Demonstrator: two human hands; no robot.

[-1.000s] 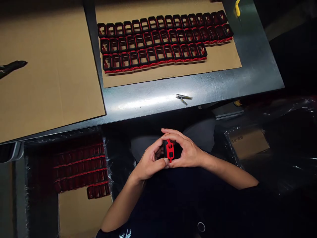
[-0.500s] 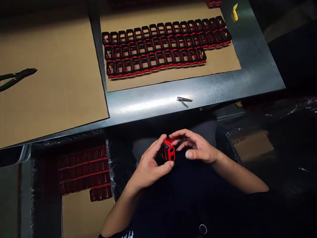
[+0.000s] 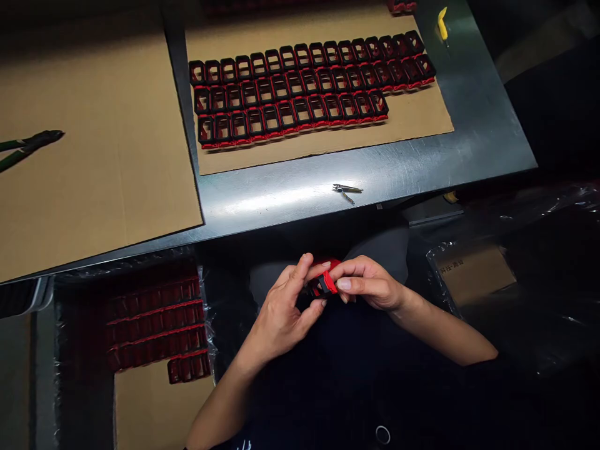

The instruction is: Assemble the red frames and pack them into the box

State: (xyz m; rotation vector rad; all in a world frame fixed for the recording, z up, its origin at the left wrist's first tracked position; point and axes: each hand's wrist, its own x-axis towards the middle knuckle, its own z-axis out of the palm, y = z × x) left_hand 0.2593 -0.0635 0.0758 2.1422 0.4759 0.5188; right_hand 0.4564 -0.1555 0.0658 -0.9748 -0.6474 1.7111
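Note:
A small red and black plastic housing (image 3: 328,283) is held above my lap, just below the table's front edge. My left hand (image 3: 285,306) grips it from the left between thumb and fingers. At its right end, the thumb and fingertips of my right hand (image 3: 372,284) pinch it. Fingers cover part of the piece. On the table beyond stand rows of similar red and black housings (image 3: 285,114) on a cardboard sheet (image 3: 412,115). Small nippers (image 3: 347,189) lie on the bare metal near the table's front edge.
Green-handled pliers (image 3: 32,145) rest on a larger cardboard sheet (image 3: 117,175) at the left. A yellow-handled tool (image 3: 442,25) lies at the back right. Below on the left, a plastic-lined box holds more housings (image 3: 159,319) on cardboard (image 3: 159,412). A cardboard piece (image 3: 478,272) sits at the right.
My right hand has closed onto the housing from the right. The housing has been turned in my fingers, so a different side of it faces up.

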